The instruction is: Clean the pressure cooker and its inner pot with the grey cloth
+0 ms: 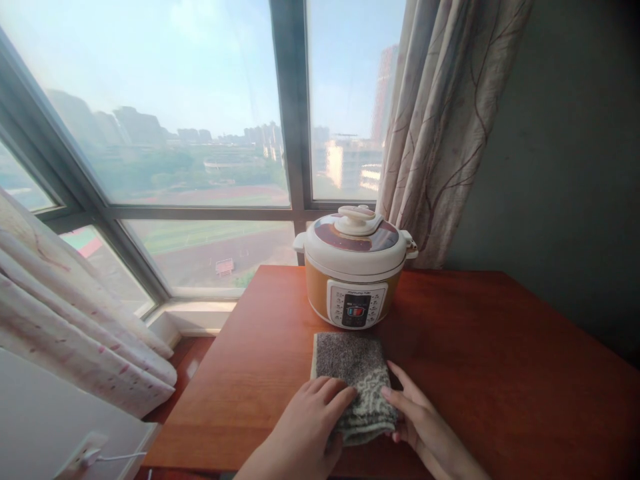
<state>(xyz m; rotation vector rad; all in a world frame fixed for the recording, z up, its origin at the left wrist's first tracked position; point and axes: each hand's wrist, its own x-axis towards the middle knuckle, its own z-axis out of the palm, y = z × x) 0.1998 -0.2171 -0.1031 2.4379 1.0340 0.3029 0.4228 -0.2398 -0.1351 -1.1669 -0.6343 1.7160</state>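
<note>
A folded grey-and-cream towel [350,357] lies on the wooden table, its patterned part toward me and its near edge slightly raised. My left hand [313,413] is closed on the towel's left side, fingers bent over the top. At the right edge, my right hand [417,417] grips the cloth, one finger stretched along the side and other fingertips partly hidden below. Just beyond the towel stands a white and gold electric pressure cooker [357,267], lid on, control panel facing me. Neither hand touches the cooker.
The reddish-brown table [480,360] spreads out on both sides of the cooker. Large windows [190,120] are behind it, with a curtain [440,120] at the right and another curtain [75,320] at the left. A plugged-in white cord [117,457] is at lower left.
</note>
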